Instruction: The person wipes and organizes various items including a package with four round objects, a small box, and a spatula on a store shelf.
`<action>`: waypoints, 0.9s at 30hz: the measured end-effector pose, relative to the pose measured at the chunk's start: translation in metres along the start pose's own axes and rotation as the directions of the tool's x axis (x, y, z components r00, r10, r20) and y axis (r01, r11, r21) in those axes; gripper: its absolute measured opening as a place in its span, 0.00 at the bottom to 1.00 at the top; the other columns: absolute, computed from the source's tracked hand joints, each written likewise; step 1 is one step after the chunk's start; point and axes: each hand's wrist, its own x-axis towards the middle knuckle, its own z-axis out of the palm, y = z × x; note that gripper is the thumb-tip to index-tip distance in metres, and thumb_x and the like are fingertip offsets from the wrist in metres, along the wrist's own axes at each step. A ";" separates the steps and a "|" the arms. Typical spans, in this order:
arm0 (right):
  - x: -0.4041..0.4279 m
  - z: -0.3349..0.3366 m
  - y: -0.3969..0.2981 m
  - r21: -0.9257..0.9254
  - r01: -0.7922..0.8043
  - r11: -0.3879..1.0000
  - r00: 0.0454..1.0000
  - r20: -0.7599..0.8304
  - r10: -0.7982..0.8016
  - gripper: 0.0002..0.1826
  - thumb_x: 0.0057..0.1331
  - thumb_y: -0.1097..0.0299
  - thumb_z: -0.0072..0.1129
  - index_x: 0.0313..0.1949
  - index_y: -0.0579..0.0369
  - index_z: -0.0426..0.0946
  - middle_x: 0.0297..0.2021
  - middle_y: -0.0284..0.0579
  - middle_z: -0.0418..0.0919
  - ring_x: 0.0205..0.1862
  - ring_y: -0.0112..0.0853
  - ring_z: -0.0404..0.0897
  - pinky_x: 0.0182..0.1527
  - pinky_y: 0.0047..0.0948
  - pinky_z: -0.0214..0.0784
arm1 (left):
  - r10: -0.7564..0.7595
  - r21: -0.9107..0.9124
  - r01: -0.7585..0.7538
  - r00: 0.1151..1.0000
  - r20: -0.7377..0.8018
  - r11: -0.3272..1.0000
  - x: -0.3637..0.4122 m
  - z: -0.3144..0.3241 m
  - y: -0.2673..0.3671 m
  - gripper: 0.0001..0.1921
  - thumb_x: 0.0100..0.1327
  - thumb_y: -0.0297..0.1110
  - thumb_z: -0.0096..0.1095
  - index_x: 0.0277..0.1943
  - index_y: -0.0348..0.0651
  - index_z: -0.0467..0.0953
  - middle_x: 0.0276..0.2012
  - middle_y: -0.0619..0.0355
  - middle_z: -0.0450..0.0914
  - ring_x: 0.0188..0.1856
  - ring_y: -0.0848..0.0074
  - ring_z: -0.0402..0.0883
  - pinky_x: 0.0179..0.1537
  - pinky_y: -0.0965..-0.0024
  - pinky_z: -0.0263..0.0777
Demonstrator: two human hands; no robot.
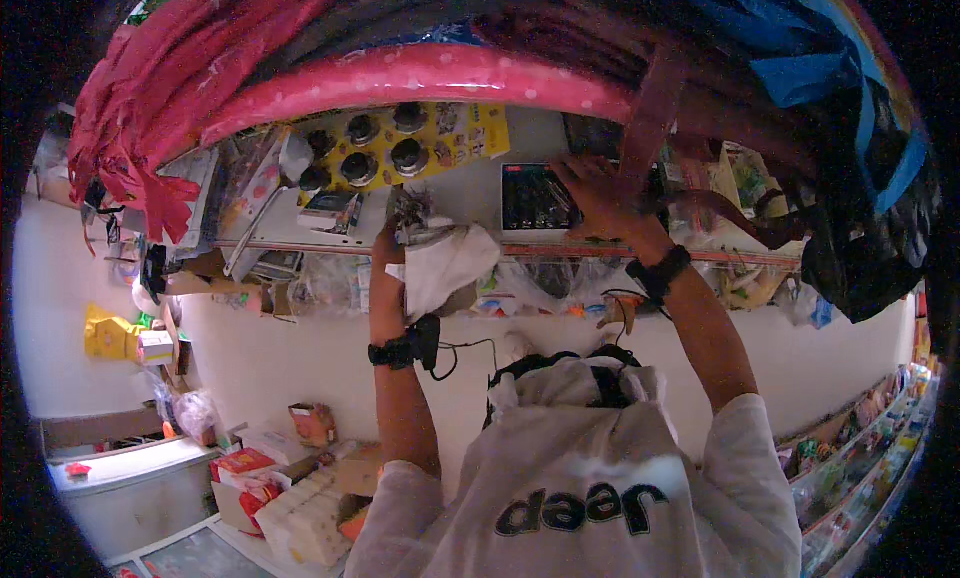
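Observation:
My left hand is closed around a bunched white cloth at the front edge of a shelf. The cloth hangs over that edge, and a small dark, shiny bundle shows just above it. My right hand lies with spread fingers over the right side of a flat box with a black face, touching it. Left of the hands, a yellow card carries several round black-and-silver knobs. A small dark box lies in front of that card.
Pink polka-dot plastic, red bags and a blue bag hang above the shelf. A dark strap dangles by my right hand. Clear plastic packets fill a lower shelf. Cartons stand at the lower left.

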 end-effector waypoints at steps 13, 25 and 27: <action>-0.003 -0.015 -0.003 -0.082 0.035 0.996 0.998 -0.047 -0.039 0.57 0.30 0.51 0.70 0.60 0.59 0.52 0.55 0.55 0.57 0.58 0.49 0.56 0.61 0.45 0.45 | 0.028 -0.039 -0.025 0.997 0.068 0.999 0.003 0.011 0.006 0.12 0.57 0.34 0.49 0.41 0.35 0.69 0.38 0.47 0.74 0.38 0.58 0.73 0.38 0.66 0.66; -0.008 -0.007 -0.006 -0.025 0.030 0.999 0.993 -0.116 -0.033 0.56 0.34 0.44 0.67 0.60 0.58 0.53 0.55 0.53 0.58 0.56 0.48 0.58 0.59 0.45 0.48 | 0.201 -0.053 -0.194 0.951 0.234 0.980 0.025 0.075 0.013 0.15 0.56 0.35 0.52 0.44 0.35 0.69 0.42 0.47 0.73 0.42 0.59 0.73 0.42 0.66 0.66; -0.008 -0.010 -0.006 -0.076 0.017 0.997 0.995 -0.093 -0.024 0.56 0.34 0.43 0.66 0.60 0.58 0.53 0.55 0.53 0.58 0.56 0.47 0.58 0.59 0.44 0.47 | 0.163 -0.083 -0.149 0.966 0.202 0.985 0.013 0.070 0.017 0.18 0.56 0.35 0.52 0.47 0.34 0.67 0.44 0.45 0.72 0.45 0.59 0.72 0.43 0.66 0.65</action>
